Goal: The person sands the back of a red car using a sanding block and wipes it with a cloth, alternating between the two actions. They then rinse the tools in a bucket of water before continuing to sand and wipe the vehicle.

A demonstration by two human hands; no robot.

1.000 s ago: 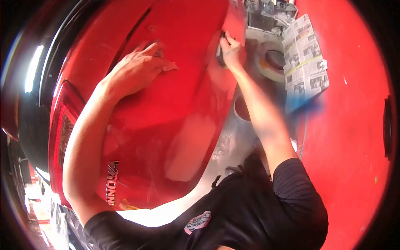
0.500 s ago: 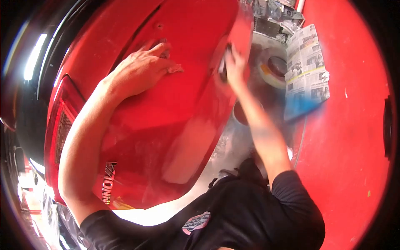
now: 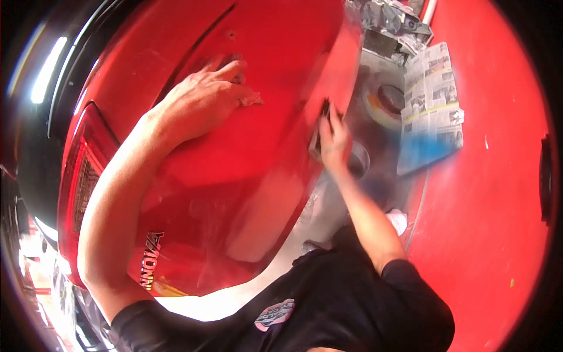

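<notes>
Bright red-tinted fisheye view, dark vignetted corners, window glare at left, motion-blurred right hand.

Red floor all over on the right, with a newspaper sheet spread near some grey clutter.

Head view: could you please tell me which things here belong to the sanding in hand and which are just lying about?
In use: red car panel, dark sanding block in right hand, left hand braced flat on panel.
Lying about: newspaper, tape roll.
</notes>
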